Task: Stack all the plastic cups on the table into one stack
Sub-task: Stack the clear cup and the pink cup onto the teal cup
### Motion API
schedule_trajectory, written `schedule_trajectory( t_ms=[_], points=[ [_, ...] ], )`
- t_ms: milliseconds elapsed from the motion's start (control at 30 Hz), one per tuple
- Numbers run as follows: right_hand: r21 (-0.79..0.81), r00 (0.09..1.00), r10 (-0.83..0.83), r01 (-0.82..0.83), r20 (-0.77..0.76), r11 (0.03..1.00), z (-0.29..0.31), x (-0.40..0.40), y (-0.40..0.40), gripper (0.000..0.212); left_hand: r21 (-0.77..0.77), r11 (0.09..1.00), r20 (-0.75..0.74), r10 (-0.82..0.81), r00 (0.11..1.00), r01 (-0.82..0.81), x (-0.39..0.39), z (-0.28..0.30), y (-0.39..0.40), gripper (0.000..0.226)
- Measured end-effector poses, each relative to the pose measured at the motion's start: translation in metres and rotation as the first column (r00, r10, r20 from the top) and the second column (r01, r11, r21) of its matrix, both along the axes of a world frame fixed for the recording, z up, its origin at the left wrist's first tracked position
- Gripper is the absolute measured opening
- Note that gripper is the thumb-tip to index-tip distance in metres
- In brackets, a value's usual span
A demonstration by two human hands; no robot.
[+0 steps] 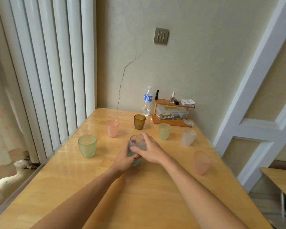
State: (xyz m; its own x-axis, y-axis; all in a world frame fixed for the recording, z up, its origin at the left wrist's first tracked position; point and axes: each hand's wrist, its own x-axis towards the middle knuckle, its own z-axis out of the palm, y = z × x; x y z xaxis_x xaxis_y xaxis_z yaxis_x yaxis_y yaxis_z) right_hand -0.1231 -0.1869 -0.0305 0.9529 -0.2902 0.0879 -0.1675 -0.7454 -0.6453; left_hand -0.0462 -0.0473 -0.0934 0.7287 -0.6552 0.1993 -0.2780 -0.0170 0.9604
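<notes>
At the middle of the wooden table (149, 195) stands a short stack of cups (137, 142): a greyish translucent cup nested in a pale blue one. My left hand (125, 158) grips its lower part from the left, and my right hand (149, 150) wraps its upper part from the right. Loose cups stand around it: a green cup (87, 145) at the left, a pink cup (112, 128), a brown cup (139, 121), a light green cup (164, 131), a frosted white cup (188, 137) and an orange-pink cup (201, 162) at the right.
A water bottle (147, 102) and a small wooden rack (172, 111) with a plastic box, nail polish and cards stand at the table's far edge against the wall. A white radiator (45, 71) runs along the left side. Another table corner (281, 179) shows at the right.
</notes>
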Motion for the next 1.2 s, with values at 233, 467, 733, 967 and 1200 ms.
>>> schedule_trajectory(
  t_ms=[233, 467, 733, 967, 1200],
  points=[
    [-0.327, 0.946, -0.316, 0.323, 0.076, 0.888, 0.001, -0.048, -0.073, 0.059, -0.001, 1.000, -0.097, 0.008, 0.995, -0.008, 0.004, 0.000, -0.002, 0.089],
    [-0.588, 0.765, -0.641, 0.488, -0.068, 0.645, -0.013, -0.101, -0.128, 0.068, 0.008, 0.999, -0.038, 0.034, 0.999, -0.033, 0.006, 0.011, -0.010, 0.086],
    [-0.420, 0.779, -0.609, 0.507, -0.151, 0.753, -0.014, -0.107, -0.126, 0.060, 0.008, 0.999, 0.037, 0.045, 0.998, -0.046, 0.015, 0.010, -0.014, 0.085],
    [-0.117, 0.899, -0.340, 0.383, 0.275, 0.917, 0.032, -0.054, -0.056, 0.065, 0.035, 0.998, 0.091, 0.042, 0.995, -0.046, 0.011, 0.005, -0.008, 0.097],
    [-0.165, 0.905, -0.097, 0.180, 0.414, 0.970, 0.055, -0.002, 0.000, 0.067, 0.044, 0.999, 0.113, 0.026, 0.993, -0.031, 0.014, 0.006, -0.007, 0.091]
  ],
)
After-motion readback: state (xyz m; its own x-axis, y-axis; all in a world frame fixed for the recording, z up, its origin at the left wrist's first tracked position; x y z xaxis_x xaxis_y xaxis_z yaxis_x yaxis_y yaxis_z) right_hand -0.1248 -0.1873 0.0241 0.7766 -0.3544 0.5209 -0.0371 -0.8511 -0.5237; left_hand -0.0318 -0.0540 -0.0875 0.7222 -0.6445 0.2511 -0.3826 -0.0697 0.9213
